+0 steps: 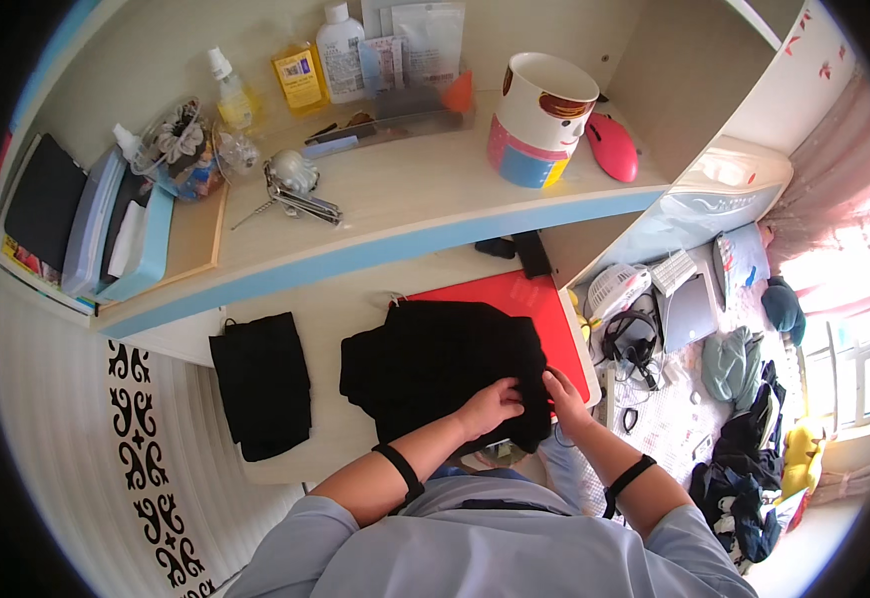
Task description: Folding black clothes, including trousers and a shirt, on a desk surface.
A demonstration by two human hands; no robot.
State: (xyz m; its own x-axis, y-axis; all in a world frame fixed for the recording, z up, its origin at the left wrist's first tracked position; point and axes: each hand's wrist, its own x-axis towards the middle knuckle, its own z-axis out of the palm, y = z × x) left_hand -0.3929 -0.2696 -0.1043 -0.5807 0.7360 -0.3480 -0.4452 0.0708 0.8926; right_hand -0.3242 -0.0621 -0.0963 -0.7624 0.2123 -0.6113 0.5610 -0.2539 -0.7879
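Observation:
A black cloth garment (442,359) lies spread on the desk (330,437) before me, partly over a flat red mat (565,344). My left hand (491,410) rests on the garment near its right side, fingers curled against the dark cloth; whether it pinches any fabric is hard to see. At the garment's right edge, my right hand (568,400) grips the cloth, some of its fingers hidden. The near edge of the garment hangs over the front of the desk. To the left lies a second black garment (261,385), folded into a rectangle.
Above the desk, a shelf (405,176) holds a face-patterned mug (536,127), a pink computer mouse (613,147), bottles and a folding metal tool (304,202). Dark items (530,254) lie at the desk's back. A bed at right bears headphones (629,336), a laptop (689,310) and clothes.

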